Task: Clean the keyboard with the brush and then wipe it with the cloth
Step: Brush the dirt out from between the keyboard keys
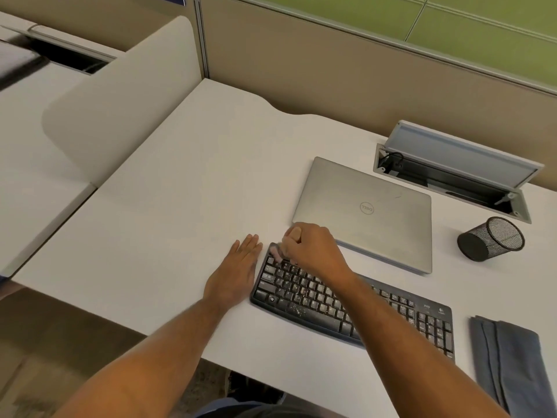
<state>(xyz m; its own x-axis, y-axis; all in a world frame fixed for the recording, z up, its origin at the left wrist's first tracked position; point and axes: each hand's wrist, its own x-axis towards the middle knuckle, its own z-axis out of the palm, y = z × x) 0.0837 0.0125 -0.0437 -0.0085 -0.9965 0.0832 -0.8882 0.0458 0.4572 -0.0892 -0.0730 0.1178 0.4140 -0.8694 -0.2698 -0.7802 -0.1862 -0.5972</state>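
**Brush at the keyboard's far left corner**

The right hand [313, 248] is clenched, its grip grasping a small brush [275, 254] whose pale, blurred end sits on the top-left keys of the black keyboard [319, 300]. The keys are speckled with pale crumbs. The left hand [238, 273] lies flat with straight fingers on the white tabletop [187, 212], just beside the keyboard's left edge. A folded grey cloth [509, 360] lies on the tabletop right of the keyboard. Behind the keyboard rests a closed silver laptop [367, 212], with a tipped black mesh cup [491, 238] to its right.
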